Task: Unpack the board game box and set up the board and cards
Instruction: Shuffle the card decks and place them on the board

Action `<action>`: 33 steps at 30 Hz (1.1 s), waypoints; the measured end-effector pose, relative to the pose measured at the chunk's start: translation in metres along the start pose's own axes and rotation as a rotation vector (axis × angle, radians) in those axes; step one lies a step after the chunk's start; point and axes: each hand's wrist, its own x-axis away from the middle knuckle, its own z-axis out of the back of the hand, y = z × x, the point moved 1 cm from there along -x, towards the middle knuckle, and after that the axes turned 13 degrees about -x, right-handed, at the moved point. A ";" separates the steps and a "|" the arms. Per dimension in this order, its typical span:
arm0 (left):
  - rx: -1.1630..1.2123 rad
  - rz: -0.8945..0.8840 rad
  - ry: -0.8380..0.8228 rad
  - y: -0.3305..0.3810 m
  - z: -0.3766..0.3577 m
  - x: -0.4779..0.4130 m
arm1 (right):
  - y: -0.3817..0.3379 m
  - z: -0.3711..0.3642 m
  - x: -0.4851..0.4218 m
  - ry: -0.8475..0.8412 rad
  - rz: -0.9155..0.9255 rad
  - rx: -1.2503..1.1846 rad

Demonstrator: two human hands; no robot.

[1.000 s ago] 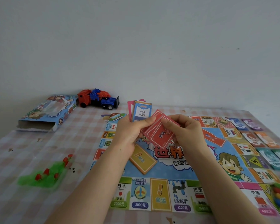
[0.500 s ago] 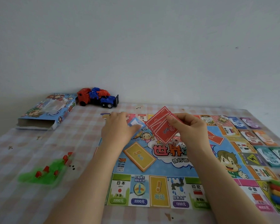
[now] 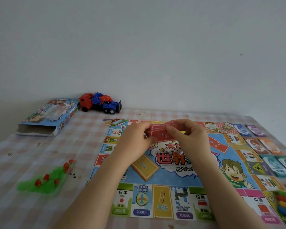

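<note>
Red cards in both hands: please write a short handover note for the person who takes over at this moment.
Left hand pinches the red cards at their left end; right hand pinches them from the right, above the game board.
Done: board unfolded on the table; open game box far left; banknotes laid out right of the board; yellow cards and die on the board.
Left: probably lay the red cards on the red slot; green bag of houses lies left of the board.

a fanned stack of red cards (image 3: 160,133) is held above the colourful board (image 3: 172,172), lying flat.
</note>
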 end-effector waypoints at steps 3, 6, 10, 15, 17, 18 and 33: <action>-0.045 0.025 -0.018 0.000 -0.003 0.002 | 0.002 -0.002 0.000 -0.023 0.016 0.086; -0.021 0.033 0.014 0.002 -0.003 0.001 | 0.007 -0.002 0.000 -0.030 0.040 0.192; -0.001 0.003 0.065 0.004 -0.001 0.000 | 0.007 -0.003 0.000 -0.021 0.078 0.190; -0.020 0.000 0.083 0.004 0.000 -0.001 | 0.006 -0.003 0.002 -0.018 0.100 0.216; -0.037 -0.002 0.091 0.004 0.000 0.000 | 0.007 -0.002 0.001 -0.010 0.092 0.258; -0.049 0.000 0.098 0.004 0.000 0.000 | 0.007 -0.002 0.001 -0.009 0.090 0.270; -0.061 -0.030 0.070 0.005 -0.001 0.002 | 0.007 -0.002 0.000 -0.035 0.105 0.293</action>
